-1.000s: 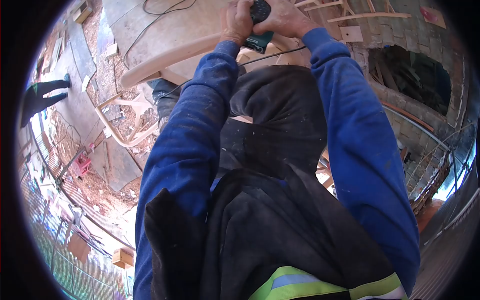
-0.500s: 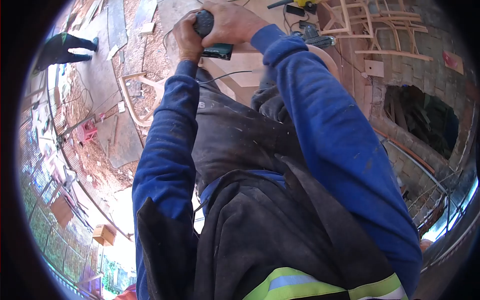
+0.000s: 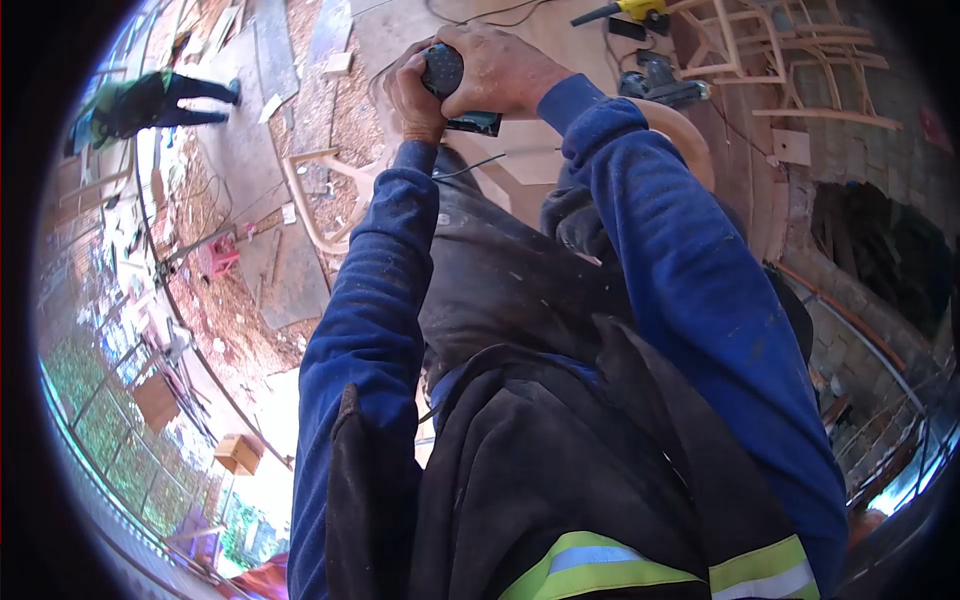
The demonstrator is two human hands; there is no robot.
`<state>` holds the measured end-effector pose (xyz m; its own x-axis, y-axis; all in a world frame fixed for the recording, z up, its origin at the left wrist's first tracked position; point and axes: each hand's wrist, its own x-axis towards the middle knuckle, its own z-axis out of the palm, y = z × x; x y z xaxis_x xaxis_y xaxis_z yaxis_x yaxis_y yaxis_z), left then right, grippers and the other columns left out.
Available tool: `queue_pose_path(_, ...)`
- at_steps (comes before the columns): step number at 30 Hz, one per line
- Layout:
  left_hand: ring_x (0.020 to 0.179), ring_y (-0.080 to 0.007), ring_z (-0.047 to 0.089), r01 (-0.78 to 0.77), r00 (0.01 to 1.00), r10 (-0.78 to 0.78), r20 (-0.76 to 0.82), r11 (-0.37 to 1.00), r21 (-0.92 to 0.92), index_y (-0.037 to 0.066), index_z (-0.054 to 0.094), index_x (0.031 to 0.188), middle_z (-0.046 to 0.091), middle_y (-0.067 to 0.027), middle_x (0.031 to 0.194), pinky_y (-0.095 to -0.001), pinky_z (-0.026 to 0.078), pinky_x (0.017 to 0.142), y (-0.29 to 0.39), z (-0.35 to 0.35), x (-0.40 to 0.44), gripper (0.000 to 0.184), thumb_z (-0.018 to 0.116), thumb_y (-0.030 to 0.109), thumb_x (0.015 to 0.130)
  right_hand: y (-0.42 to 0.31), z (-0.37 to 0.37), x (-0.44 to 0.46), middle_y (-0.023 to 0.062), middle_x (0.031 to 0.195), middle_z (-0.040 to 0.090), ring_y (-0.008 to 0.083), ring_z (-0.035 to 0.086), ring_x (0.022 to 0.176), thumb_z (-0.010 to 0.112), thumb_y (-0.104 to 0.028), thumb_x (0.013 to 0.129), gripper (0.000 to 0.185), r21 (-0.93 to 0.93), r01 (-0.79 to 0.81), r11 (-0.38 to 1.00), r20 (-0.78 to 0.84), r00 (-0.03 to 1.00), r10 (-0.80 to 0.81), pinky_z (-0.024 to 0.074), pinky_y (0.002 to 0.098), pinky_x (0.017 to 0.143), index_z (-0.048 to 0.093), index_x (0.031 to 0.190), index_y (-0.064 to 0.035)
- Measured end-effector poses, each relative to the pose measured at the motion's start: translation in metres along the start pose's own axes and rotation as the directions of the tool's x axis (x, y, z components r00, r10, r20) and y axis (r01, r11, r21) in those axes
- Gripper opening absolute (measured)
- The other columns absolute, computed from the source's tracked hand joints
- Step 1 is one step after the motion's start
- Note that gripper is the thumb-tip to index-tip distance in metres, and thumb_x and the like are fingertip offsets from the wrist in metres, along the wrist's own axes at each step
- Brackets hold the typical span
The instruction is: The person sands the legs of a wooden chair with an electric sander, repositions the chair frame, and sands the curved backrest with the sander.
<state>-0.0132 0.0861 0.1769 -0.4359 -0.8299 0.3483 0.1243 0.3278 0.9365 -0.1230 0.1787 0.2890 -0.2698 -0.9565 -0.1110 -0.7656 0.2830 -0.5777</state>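
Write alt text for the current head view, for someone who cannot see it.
The wearer's bare left hand and bare right hand grip a black-and-teal, round-topped tool near a curved, pale wooden piece. Slender, pale wooden frames show at upper right; a dark-clothed person stands at upper left.

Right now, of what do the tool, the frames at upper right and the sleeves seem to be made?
Tool: probably hard plastic, as it looks rounded, dark and speckled.
Frames: likely bare wood; they are pale, with no paint visible.
Sleeves: matt blue cloth, by the soft folds; I cannot tell the fibre.
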Motion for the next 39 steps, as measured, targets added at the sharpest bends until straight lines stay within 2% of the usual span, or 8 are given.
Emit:
queue_pose_path(10, 0.087, -0.0367, 0.069, -0.299, 0.944, 0.277, 0.178, 0.948, 0.111, -0.001, 0.071, 0.096, 0.074, -0.0204, 0.096, -0.0443, 0.051, 0.084, 0.026, 0.152, -0.031, 0.038, 0.041, 0.023, 0.095, 0.097, -0.071, -0.094, 0.0198, 0.117, 0.066, 0.0352, 0.065, 0.111, 0.082, -0.037, 0.063, 0.078, -0.057, -0.161, 0.985, -0.12, 0.981, 0.154, 0.0521, 0.0421, 0.1, 0.057, 0.131, -0.0066)
queue_pose_path(14, 0.086, -0.0378, 0.069, 0.06, 0.955, -0.046, 0.293, 0.997, -0.038, -0.001, 0.072, 0.097, 0.071, -0.0238, 0.089, -0.0432, 0.05, 0.083, 0.06, 0.209, -0.05, 0.051, 0.037, 0.034, 0.09, 0.123, -0.114, -0.139, 0.0282, 0.116, 0.062, 0.044, 0.063, 0.109, 0.081, -0.031, 0.066, 0.07, 0.08, -0.167, 0.983, -0.144, 0.974, 0.177, 0.0528, 0.0471, 0.094, 0.056, 0.123, 0.0007)
queue_pose_path(19, 0.086, -0.0387, 0.069, -0.011, 0.916, 0.045, 0.398, 0.996, -0.087, -0.001, 0.072, 0.096, 0.072, -0.0222, 0.092, -0.0439, 0.05, 0.084, 0.064, 0.276, -0.08, 0.047, 0.038, 0.031, 0.092, 0.164, -0.137, -0.195, 0.027, 0.115, 0.063, 0.0436, 0.063, 0.11, 0.082, -0.033, 0.068, 0.072, 0.174, -0.151, 0.973, -0.206, 0.961, 0.186, 0.0527, 0.0464, 0.095, 0.056, 0.127, -0.0004)
queue_pose_path(22, 0.087, -0.04, 0.068, -0.195, 0.886, 0.224, 0.406, 0.974, -0.112, 0.0, 0.071, 0.099, 0.072, -0.0221, 0.093, -0.0452, 0.051, 0.082, 0.055, 0.309, -0.1, 0.044, 0.039, 0.029, 0.093, 0.198, -0.131, -0.219, 0.0274, 0.116, 0.065, 0.0424, 0.064, 0.11, 0.082, -0.033, 0.069, 0.072, -0.376, 0.019, 0.927, -0.198, 0.975, -0.1, 0.053, 0.0454, 0.094, 0.056, 0.127, -0.0002)
queue_pose_path(26, 0.09, -0.0425, 0.068, -0.425, 0.746, 0.501, 0.438, 0.865, -0.265, 0.0, 0.069, 0.106, 0.073, -0.0224, 0.1, -0.0457, 0.052, 0.082, 0.047, 0.345, -0.12, 0.04, 0.041, 0.026, 0.095, 0.19, -0.156, -0.267, 0.028, 0.116, 0.067, 0.0413, 0.065, 0.111, 0.083, -0.033, 0.067, 0.073, 0.125, -0.389, 0.913, -0.248, 0.878, 0.409, 0.0529, 0.0442, 0.095, 0.057, 0.126, 0.0014)
queue_pose_path(30, 0.097, -0.0445, 0.068, -0.003, 0.577, 0.179, 0.797, 0.976, -0.217, 0.0, 0.068, 0.113, 0.072, -0.024, 0.109, -0.0423, 0.052, 0.088, 0.055, 0.353, -0.12, 0.04, 0.041, 0.024, 0.097, 0.201, -0.148, -0.292, 0.0284, 0.115, 0.068, 0.0411, 0.067, 0.11, 0.084, -0.033, 0.065, 0.077, 0.253, -0.369, 0.894, -0.3, 0.849, 0.435, 0.0537, 0.044, 0.095, 0.055, 0.126, 0.0027)
queue_pose_path(33, 0.104, -0.0435, 0.067, 0.093, 0.448, 0.154, 0.881, 0.972, -0.217, -0.001, 0.068, 0.115, 0.072, -0.0252, 0.111, -0.04, 0.051, 0.093, 0.054, 0.363, -0.117, 0.042, 0.04, 0.025, 0.098, 0.205, -0.137, -0.311, 0.0284, 0.115, 0.069, 0.0405, 0.067, 0.109, 0.083, -0.033, 0.066, 0.076, 0.342, -0.375, 0.862, -0.329, 0.811, 0.483, 0.0543, 0.0432, 0.094, 0.055, 0.126, 0.0024)
queue_pose_path(39, 0.118, -0.0443, 0.062, -0.015, -0.006, 0.05, 0.999, 0.999, -0.05, 0.005, 0.054, 0.139, 0.068, -0.0261, 0.121, -0.044, 0.047, 0.1, 0.119, 0.337, -0.133, 0.06, 0.029, 0.051, 0.108, 0.188, -0.118, -0.369, 0.0228, 0.113, 0.067, 0.0366, 0.066, 0.108, 0.084, -0.033, 0.066, 0.075, 0.342, -0.532, 0.774, -0.285, 0.727, 0.625, 0.0534, 0.0431, 0.095, 0.056, 0.128, -0.0034)
